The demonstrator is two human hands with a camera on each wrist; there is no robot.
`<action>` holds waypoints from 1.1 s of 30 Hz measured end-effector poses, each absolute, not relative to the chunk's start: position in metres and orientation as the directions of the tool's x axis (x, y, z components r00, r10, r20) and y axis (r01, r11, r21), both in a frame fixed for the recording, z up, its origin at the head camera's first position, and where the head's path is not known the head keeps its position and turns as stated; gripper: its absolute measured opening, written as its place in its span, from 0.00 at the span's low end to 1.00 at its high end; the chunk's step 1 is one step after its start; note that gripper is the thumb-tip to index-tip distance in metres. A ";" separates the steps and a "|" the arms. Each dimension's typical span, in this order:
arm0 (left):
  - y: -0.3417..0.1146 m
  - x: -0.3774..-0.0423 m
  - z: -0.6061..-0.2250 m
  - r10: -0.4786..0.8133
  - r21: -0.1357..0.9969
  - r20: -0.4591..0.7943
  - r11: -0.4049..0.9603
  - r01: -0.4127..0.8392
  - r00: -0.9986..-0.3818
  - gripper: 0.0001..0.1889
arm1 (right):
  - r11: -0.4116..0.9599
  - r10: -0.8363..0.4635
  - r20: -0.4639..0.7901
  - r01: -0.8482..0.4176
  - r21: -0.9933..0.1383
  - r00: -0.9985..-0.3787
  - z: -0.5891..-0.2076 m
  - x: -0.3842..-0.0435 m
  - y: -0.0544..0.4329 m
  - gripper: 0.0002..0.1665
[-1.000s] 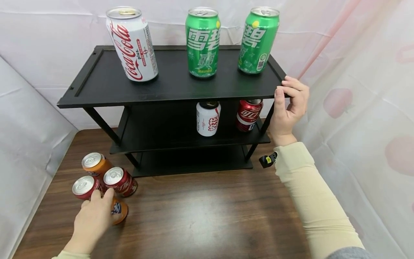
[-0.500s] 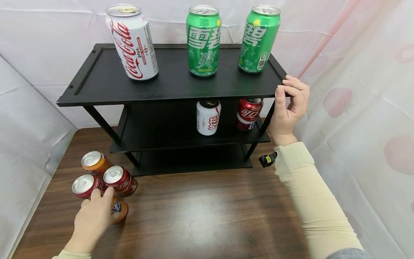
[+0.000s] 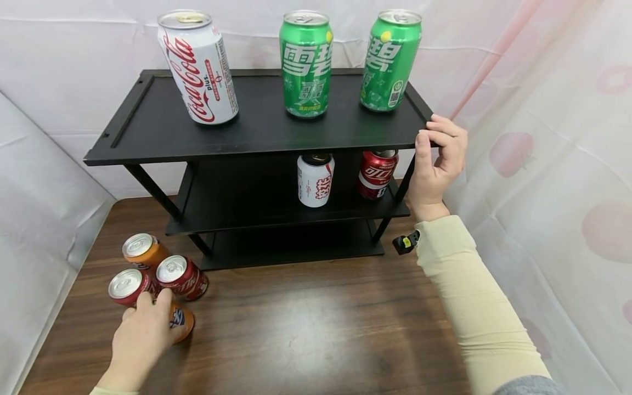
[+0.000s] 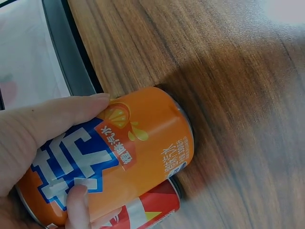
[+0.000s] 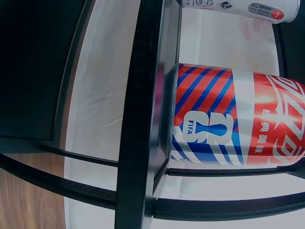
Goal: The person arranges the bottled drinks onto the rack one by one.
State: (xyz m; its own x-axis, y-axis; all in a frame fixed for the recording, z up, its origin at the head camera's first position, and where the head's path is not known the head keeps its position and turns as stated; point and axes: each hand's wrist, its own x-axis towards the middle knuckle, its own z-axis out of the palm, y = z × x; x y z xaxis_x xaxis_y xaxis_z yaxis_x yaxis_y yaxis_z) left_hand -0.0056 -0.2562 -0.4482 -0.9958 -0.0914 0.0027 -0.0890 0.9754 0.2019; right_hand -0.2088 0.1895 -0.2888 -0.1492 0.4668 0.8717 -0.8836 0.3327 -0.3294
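Observation:
At the lower left of the head view my left hand (image 3: 140, 334) grips an orange Fanta can (image 4: 143, 157), thumb along one side and fingers round the other. The can stands on the wooden table, beside a red can (image 4: 157, 205). Another dark red can (image 3: 181, 278) and a second orange can (image 3: 145, 251) are grouped behind it. My right hand (image 3: 439, 159) holds the front right corner of the black shelf's top board (image 3: 266, 134), fingers over the edge and thumb in front. The right hand is out of the right wrist view, where a red cola can (image 5: 214, 114) lies across the picture.
A white Coca-Cola can (image 3: 199, 71) and two green Sprite cans (image 3: 306, 66) stand on the top board. The middle board (image 3: 237, 197) bears a small white can (image 3: 315, 181) and the red cola can. White sheets (image 3: 49, 230) hang around the table (image 3: 316, 329).

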 end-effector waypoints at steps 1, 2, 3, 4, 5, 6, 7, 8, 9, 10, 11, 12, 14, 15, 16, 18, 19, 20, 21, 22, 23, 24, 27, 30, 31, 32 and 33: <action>-0.255 -0.005 -0.449 -0.087 0.197 0.033 0.977 -0.079 -0.996 0.35 | 0.335 0.468 0.872 -0.883 -0.328 -0.146 -0.289 -0.209 0.190 0.25; -0.253 -0.005 -0.451 -0.079 0.190 0.072 0.980 -0.064 -0.994 0.33 | 0.335 0.469 0.871 -0.884 -0.327 -0.145 -0.289 -0.209 0.190 0.25; -0.251 -0.004 -0.452 -0.067 0.181 0.114 0.982 -0.046 -0.991 0.31 | 0.335 0.469 0.871 -0.884 -0.326 -0.143 -0.289 -0.210 0.190 0.24; -0.248 -0.004 -0.453 -0.054 0.168 0.152 0.985 -0.028 -0.987 0.30 | 0.334 0.470 0.871 -0.885 -0.324 -0.142 -0.289 -0.210 0.190 0.24; -0.245 -0.003 -0.454 -0.043 0.156 0.183 0.988 -0.014 -0.982 0.29 | 0.332 0.470 0.871 -0.886 -0.323 -0.141 -0.289 -0.210 0.190 0.24; -0.242 -0.003 -0.455 -0.031 0.143 0.213 0.990 0.000 -0.976 0.28 | 0.331 0.470 0.871 -0.887 -0.321 -0.140 -0.289 -0.210 0.190 0.24; -0.240 -0.002 -0.455 -0.021 0.132 0.231 0.991 0.010 -0.973 0.27 | 0.330 0.471 0.871 -0.888 -0.320 -0.139 -0.289 -0.210 0.190 0.24; -0.238 -0.002 -0.455 -0.012 0.122 0.240 0.992 0.017 -0.971 0.27 | 0.329 0.471 0.871 -0.889 -0.319 -0.138 -0.289 -0.210 0.190 0.24; -0.236 -0.001 -0.454 -0.010 0.117 0.240 0.993 0.019 -0.971 0.27 | 0.330 0.470 0.872 -0.889 -0.318 -0.137 -0.288 -0.210 0.190 0.24; -0.234 -0.001 -0.454 -0.009 0.112 0.236 0.993 0.018 -0.972 0.27 | 0.330 0.471 0.872 -0.889 -0.316 -0.135 -0.288 -0.210 0.190 0.25; -0.234 -0.001 -0.454 -0.009 0.110 0.235 0.994 0.018 -0.972 0.27 | 0.332 0.472 0.872 -0.889 -0.316 -0.134 -0.288 -0.210 0.190 0.24; -0.233 -0.001 -0.454 -0.008 0.109 0.235 0.994 0.019 -0.972 0.26 | 0.333 0.472 0.871 -0.889 -0.316 -0.132 -0.288 -0.210 0.190 0.24; -0.233 -0.002 -0.453 -0.004 0.106 0.237 0.994 0.022 -0.972 0.26 | 0.335 0.473 0.871 -0.888 -0.316 -0.131 -0.288 -0.210 0.190 0.24; -0.233 -0.002 -0.454 -0.003 0.106 0.235 0.994 0.023 -0.972 0.26 | 0.335 0.473 0.871 -0.888 -0.316 -0.131 -0.288 -0.210 0.190 0.24; -0.234 -0.002 -0.454 -0.002 0.105 0.230 0.994 0.023 -0.973 0.26 | 0.336 0.473 0.871 -0.887 -0.316 -0.132 -0.288 -0.210 0.190 0.24; -0.234 -0.002 -0.454 0.001 0.103 0.221 0.994 0.025 -0.975 0.26 | 0.334 0.473 0.871 -0.887 -0.317 -0.133 -0.287 -0.210 0.190 0.24; -0.234 -0.002 -0.454 0.003 0.102 0.214 0.995 0.025 -0.977 0.27 | 0.333 0.472 0.871 -0.888 -0.316 -0.133 -0.287 -0.210 0.190 0.25; -0.234 -0.002 -0.453 0.003 0.101 0.209 0.995 0.024 -0.978 0.27 | 0.333 0.472 0.871 -0.888 -0.316 -0.133 -0.287 -0.210 0.190 0.25; -0.233 -0.001 -0.453 0.004 0.100 0.203 0.995 0.024 -0.979 0.27 | 0.333 0.472 0.871 -0.888 -0.316 -0.133 -0.287 -0.211 0.190 0.25; -0.233 -0.001 -0.454 0.006 0.097 0.200 0.995 0.026 -0.980 0.27 | 0.333 0.472 0.871 -0.888 -0.316 -0.133 -0.287 -0.211 0.190 0.25; -0.232 -0.001 -0.454 0.008 0.095 0.201 0.995 0.028 -0.980 0.27 | 0.333 0.472 0.871 -0.888 -0.316 -0.133 -0.288 -0.211 0.190 0.25; -0.232 0.000 -0.454 0.010 0.094 0.209 0.995 0.030 -0.978 0.27 | 0.333 0.472 0.872 -0.888 -0.317 -0.133 -0.288 -0.211 0.190 0.25; -0.228 0.002 -0.456 0.023 0.087 0.241 0.995 0.046 -0.970 0.24 | 0.335 0.470 0.872 -0.886 -0.320 -0.137 -0.288 -0.210 0.190 0.27; -0.225 0.004 -0.458 0.047 0.071 0.278 0.995 0.069 -0.960 0.18 | 0.333 0.466 0.874 -0.887 -0.320 -0.140 -0.289 -0.210 0.190 0.29; -0.223 0.005 -0.458 0.052 0.066 0.282 0.995 0.073 -0.958 0.17 | 0.333 0.465 0.874 -0.887 -0.319 -0.140 -0.289 -0.210 0.190 0.29; -0.223 0.006 -0.458 0.055 0.064 0.281 0.995 0.076 -0.958 0.16 | 0.333 0.464 0.875 -0.888 -0.318 -0.139 -0.289 -0.210 0.190 0.29; -0.223 0.006 -0.458 0.057 0.062 0.282 0.995 0.078 -0.958 0.15 | 0.333 0.462 0.876 -0.888 -0.316 -0.139 -0.289 -0.210 0.190 0.29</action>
